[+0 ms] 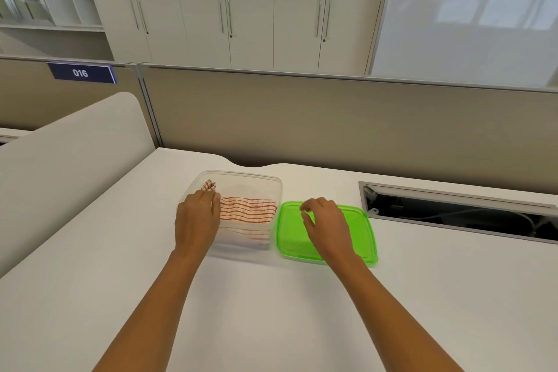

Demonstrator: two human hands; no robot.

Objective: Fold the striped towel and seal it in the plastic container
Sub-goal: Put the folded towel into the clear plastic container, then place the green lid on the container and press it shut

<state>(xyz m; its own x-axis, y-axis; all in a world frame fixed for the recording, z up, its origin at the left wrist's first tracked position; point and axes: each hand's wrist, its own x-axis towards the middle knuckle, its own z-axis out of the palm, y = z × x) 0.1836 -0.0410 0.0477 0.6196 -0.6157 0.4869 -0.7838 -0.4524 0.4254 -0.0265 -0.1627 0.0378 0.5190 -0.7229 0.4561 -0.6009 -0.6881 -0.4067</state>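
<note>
Spanning pale desk point(271, 311), beige partition point(332, 118), white cabinets point(250, 9)

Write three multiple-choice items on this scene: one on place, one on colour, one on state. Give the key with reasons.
1. Where is the towel?
A. in the container
B. on the lid
C. on the bare desk

2. What colour is the lid?
A. blue
B. green
C. red

3. Is the container sealed?
A. yes, lid on
B. no, lid beside it
C. no, lid held in the air

Key: 1 A, stripes show through the clear walls. 2 B, it is bright green. 3 B, the lid lies flat on the desk to the container's right, under the right hand.
</note>
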